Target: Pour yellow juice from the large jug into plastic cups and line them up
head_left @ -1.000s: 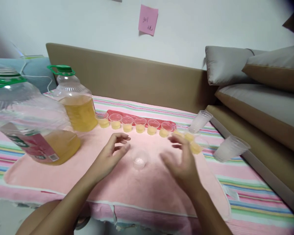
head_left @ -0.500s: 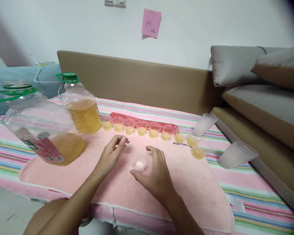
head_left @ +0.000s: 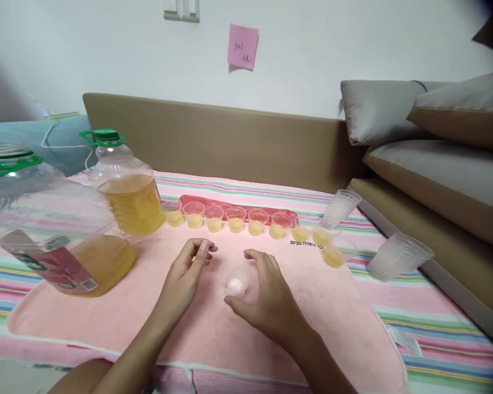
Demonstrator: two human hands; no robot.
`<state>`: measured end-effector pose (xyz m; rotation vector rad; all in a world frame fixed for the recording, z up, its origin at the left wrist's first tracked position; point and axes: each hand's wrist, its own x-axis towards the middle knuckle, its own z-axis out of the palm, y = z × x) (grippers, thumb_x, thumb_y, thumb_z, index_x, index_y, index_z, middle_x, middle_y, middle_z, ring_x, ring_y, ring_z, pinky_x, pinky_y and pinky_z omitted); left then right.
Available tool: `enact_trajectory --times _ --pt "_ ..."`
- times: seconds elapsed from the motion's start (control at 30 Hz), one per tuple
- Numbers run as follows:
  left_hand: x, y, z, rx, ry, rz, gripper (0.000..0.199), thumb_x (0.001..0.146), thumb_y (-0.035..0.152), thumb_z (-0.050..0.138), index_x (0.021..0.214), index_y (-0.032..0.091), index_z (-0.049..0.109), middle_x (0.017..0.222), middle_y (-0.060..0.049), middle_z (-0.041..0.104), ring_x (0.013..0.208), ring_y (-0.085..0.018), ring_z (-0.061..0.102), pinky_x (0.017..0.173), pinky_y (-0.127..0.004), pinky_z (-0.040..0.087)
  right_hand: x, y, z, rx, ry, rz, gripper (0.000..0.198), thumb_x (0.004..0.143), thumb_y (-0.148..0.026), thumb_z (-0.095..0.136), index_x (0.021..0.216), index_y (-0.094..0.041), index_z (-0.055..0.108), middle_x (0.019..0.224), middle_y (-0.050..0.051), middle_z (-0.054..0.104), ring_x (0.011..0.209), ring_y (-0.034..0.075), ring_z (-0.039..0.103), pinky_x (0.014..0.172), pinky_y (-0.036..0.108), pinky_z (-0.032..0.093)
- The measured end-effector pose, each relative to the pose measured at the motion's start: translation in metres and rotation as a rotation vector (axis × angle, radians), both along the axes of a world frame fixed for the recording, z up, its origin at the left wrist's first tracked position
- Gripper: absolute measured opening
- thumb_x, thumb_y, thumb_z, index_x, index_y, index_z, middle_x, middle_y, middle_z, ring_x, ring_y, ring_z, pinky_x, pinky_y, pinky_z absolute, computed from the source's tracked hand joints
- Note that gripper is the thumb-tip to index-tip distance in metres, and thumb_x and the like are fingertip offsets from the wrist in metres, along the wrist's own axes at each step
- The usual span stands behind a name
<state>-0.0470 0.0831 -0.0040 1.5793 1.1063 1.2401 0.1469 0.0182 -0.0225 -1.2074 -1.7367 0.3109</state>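
On the pink cloth (head_left: 332, 339) in front of me stands a clear plastic cup (head_left: 235, 282) with no drink visible in it. My right hand (head_left: 267, 293) curves around its right side, thumb at the near edge and fingers at the far edge. To the left of this cup, my left hand (head_left: 191, 265) is loosely curled with nothing in it, thumb and fingers slightly apart. Beyond both hands runs a row of several clear cups (head_left: 235, 219), each with some yellow drink. The nearest cup at the row's right end (head_left: 334, 254) is tilted or distorted in view; I cannot tell which.
Two large jugs of yellow drink stand at left: an uncapped near jug (head_left: 61, 262) and a green-capped far jug (head_left: 129, 200). A red wrapper (head_left: 238, 203) lies behind the row. Two stacks of cups (head_left: 398, 257), (head_left: 340, 209) lie at right, beside cushions (head_left: 439, 169).
The view has shifted slightly, so the jugs sit further left and lower in the picture. Both hands and the cup between them keep nearly the same arrangement.
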Motion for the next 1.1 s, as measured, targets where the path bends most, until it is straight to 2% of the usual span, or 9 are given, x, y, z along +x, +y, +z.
enact_trajectory --times 0.17,0.33,0.57,0.9,1.1 --pt "-0.007 -0.024 0.009 -0.019 -0.018 -0.027 0.041 0.1 0.064 0.052 0.105 0.025 0.065 0.107 -0.003 0.066 0.101 -0.021 0.062 0.094 -0.035 0.05 0.001 -0.002 -0.002 -0.005 0.03 -0.009 0.073 0.077 -0.015 0.081 0.139 -0.026 0.043 0.13 0.005 0.05 0.121 0.03 0.048 0.102 0.048 0.046" --pt "-0.01 -0.027 0.018 -0.016 -0.064 -0.02 0.04 0.101 0.062 0.052 0.103 0.025 0.065 0.105 -0.002 0.065 0.097 -0.019 0.062 0.093 -0.034 0.049 0.001 0.001 -0.003 -0.033 0.039 0.013 0.058 0.089 -0.033 0.067 0.14 -0.026 0.043 0.129 0.006 0.051 0.121 0.029 0.048 0.102 0.049 0.045" --pt "-0.01 -0.028 0.017 -0.02 -0.069 -0.056 0.035 0.103 0.058 0.049 0.103 0.026 0.065 0.105 0.0 0.064 0.097 -0.017 0.061 0.092 -0.031 0.049 0.0 0.009 -0.006 -0.034 0.055 -0.046 0.066 0.09 -0.038 0.068 0.148 -0.028 0.039 0.132 0.005 0.05 0.124 0.029 0.048 0.105 0.051 0.043" --pt "-0.009 -0.029 0.015 -0.031 0.042 -0.087 0.032 0.104 0.055 0.049 0.108 0.026 0.061 0.108 -0.001 0.061 0.102 -0.019 0.058 0.093 -0.033 0.045 -0.003 0.01 -0.014 0.014 -0.069 -0.055 0.066 0.092 -0.037 0.064 0.151 -0.025 0.036 0.135 0.007 0.05 0.123 0.031 0.048 0.104 0.052 0.044" --pt "-0.01 -0.027 0.012 -0.014 0.057 -0.058 0.03 0.104 0.053 0.047 0.111 0.026 0.059 0.114 -0.001 0.061 0.104 -0.019 0.059 0.093 -0.033 0.047 0.0 0.007 -0.01 0.052 -0.069 -0.093 0.073 0.095 -0.051 0.072 0.152 -0.022 0.037 0.143 0.01 0.046 0.129 0.034 0.043 0.106 0.053 0.042"
